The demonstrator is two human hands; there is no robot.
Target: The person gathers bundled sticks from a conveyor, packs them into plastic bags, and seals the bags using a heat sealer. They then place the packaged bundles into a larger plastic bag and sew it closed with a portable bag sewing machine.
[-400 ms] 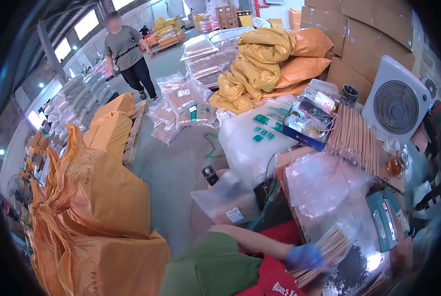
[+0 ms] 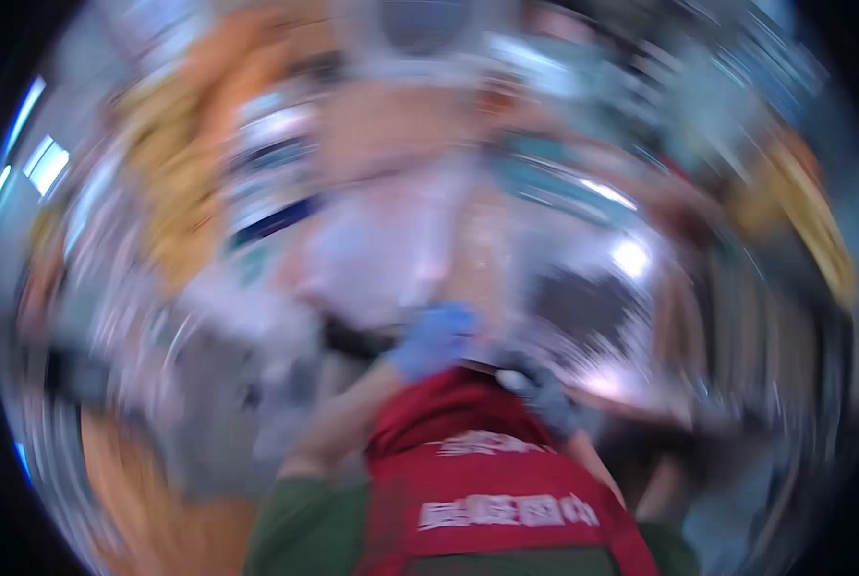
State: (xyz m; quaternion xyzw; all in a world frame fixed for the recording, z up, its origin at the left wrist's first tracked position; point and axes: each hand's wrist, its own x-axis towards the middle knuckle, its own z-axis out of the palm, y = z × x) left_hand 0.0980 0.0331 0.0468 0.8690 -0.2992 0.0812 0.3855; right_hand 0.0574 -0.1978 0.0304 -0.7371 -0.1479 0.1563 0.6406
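The picture is very smeary. A brown table (image 2: 482, 252) fills the middle of the frame. Pale plastic bags (image 2: 381, 254) lie on its left part, and shiny clear plastic (image 2: 592, 298) lies to the right over a dark patch. A teal thing (image 2: 554, 187) sits above that. A fan (image 2: 427, 21) is at the top, yellow sacks (image 2: 165, 182) are at the upper left, and an orange sack (image 2: 146, 480) is at the lower left. A small bright window (image 2: 47, 165) shows at the far upper left.

The left hand (image 2: 436, 338), in a blue glove, reaches up to the middle, near the bottom of the pale bags. The right hand (image 2: 547, 396), in a grey glove, is just beside it, a bit lower, by a small white spot. Both are above the red apron (image 2: 496, 480). I cannot tell how wide their fingers are or what they hold.

Before, the blue glove was on thin sticks at the lower right. Now the view points down, with both hands near the middle.
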